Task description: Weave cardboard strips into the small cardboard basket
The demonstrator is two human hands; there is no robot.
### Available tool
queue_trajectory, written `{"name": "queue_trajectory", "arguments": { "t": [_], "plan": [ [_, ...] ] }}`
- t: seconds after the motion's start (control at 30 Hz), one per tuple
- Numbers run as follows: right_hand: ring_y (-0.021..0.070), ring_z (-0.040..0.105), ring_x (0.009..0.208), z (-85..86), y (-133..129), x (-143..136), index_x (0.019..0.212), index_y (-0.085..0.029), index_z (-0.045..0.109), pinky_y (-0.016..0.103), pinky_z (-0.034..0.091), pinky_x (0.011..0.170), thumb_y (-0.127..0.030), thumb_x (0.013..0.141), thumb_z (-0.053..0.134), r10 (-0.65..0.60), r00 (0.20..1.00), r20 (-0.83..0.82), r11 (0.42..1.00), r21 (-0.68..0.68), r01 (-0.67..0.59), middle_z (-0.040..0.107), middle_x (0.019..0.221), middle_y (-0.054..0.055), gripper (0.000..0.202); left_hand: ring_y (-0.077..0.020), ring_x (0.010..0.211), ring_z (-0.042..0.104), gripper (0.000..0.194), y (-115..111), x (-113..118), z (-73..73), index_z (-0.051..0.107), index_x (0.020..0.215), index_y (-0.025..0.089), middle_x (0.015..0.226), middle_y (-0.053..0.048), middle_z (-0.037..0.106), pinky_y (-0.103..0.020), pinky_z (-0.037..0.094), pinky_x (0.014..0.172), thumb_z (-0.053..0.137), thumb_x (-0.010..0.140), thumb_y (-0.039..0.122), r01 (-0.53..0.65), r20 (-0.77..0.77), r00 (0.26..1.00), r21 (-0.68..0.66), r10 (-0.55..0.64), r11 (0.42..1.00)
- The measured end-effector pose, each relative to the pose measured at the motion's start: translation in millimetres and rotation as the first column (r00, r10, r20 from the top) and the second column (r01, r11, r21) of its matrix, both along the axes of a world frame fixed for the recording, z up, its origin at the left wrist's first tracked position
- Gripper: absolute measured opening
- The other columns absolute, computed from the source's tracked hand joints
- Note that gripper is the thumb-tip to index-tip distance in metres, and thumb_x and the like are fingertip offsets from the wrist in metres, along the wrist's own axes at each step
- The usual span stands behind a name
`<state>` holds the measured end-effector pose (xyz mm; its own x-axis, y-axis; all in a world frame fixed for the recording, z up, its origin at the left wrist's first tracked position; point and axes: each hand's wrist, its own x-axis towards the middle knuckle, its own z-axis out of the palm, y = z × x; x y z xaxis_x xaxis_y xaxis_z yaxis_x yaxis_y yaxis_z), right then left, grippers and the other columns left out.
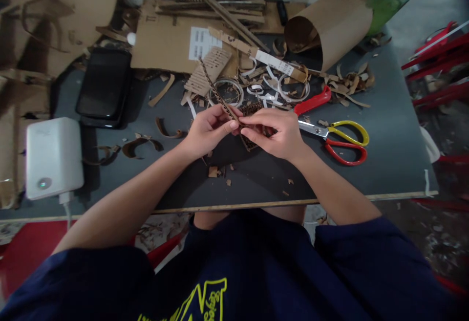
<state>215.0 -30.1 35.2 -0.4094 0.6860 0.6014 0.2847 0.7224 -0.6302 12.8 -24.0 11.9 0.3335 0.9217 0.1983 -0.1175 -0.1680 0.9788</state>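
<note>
A narrow corrugated cardboard strip (211,82) slants up and left out of my fingers. My left hand (211,128) pinches it between thumb and fingers. From the other side, my right hand (276,130) is closed on the strip's lower end, its fingertips meeting those of the left. Just under and behind the right hand sits a small dark piece of corrugated cardboard (249,142), partly covered by the fingers. Scissors (330,133) with one yellow and one red handle lie right of my right hand, near a red-handled tool (315,101) whose far part is hidden.
Left stand a black phone-like device (103,84) and a white power bank (54,157) with a cable. Behind lie a flat cardboard sheet (161,37), cardboard strips (223,10), tape rings (293,89) and a cardboard tube (333,23). Scraps litter the grey table (388,164).
</note>
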Motion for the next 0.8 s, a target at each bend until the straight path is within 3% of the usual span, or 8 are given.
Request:
{"name": "queue_trajectory", "arguments": {
  "t": [0.33,0.57,0.7,0.8],
  "plan": [
    [0.0073,0.059,0.057,-2.3,5.0,2.0,0.092,-0.019,0.081,0.022,0.044,0.052,-0.025,0.089,0.072,0.036,0.999,-0.039,0.996,-0.074,-0.039,0.078,0.084,0.002,0.011,-0.0102,0.068,0.061,0.037,1.2,-1.1,-5.6,0.063,0.107,0.019,0.084,-0.002,0.063,-0.024,0.056,0.067,0.064,0.093,0.053,0.04,-0.102,0.995,0.182,-0.022,0.982],
    [0.0078,0.06,0.059,-1.3,-2.6,-4.0,0.087,-0.016,0.076,0.021,0.046,0.054,-0.02,0.093,0.064,-0.095,0.995,-0.033,0.993,0.068,0.097,0.076,0.082,0.004,0.014,-0.0098,0.075,0.065,0.044,-3.1,-0.1,-2.6,0.064,0.108,0.019,0.087,-0.001,0.068,-0.021,0.055,0.072,0.072,0.086,0.055,0.012,-0.1,0.995,0.106,-0.001,0.994],
    [0.009,0.059,0.064,-5.9,-3.0,-3.7,0.092,-0.016,0.072,0.022,0.046,0.058,-0.02,0.095,0.061,-0.102,0.994,0.033,0.985,0.145,0.096,0.074,0.087,0.005,0.012,-0.0093,0.077,0.065,0.043,-5.1,0.9,-2.4,0.064,0.104,0.018,0.092,-0.003,0.07,-0.02,0.055,0.073,0.076,0.083,0.054,-0.015,-0.118,0.993,0.076,0.024,0.997],
    [0.011,0.063,0.072,-6.9,-3.0,-3.1,0.093,-0.017,0.069,0.023,0.046,0.062,-0.02,0.097,0.058,-0.089,0.994,0.064,0.988,0.131,0.08,0.072,0.088,0.004,0.012,-0.0097,0.081,0.066,0.038,-6.1,1.2,0.1,0.064,0.105,0.018,0.093,-0.003,0.069,-0.021,0.056,0.078,0.076,0.084,0.048,0.012,-0.089,0.996,0.088,-0.004,0.996]
  ]
}}
